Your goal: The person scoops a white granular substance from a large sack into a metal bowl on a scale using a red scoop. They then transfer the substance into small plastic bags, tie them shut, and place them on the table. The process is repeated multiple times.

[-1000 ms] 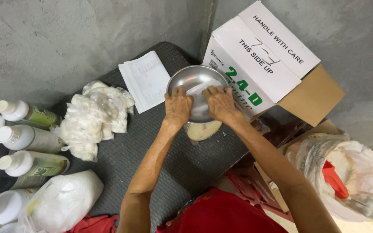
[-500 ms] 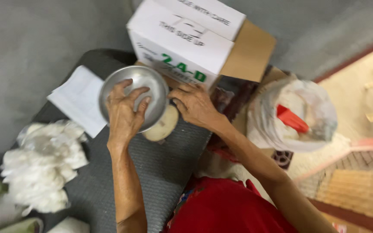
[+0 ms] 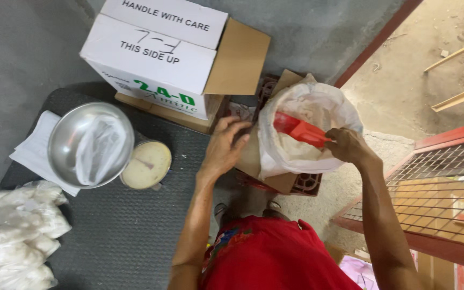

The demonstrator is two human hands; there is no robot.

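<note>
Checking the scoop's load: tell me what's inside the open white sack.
Inside the open white sack lies pale powder and a red plastic scoop, its handle gripped by the right hand. The sack's depth is hidden.

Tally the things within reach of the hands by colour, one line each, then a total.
Red: 1, the scoop in the right hand
White: 3, the sack at the left hand, the carton, the paper
Silver: 1, the metal bowl
Total: 5
</note>
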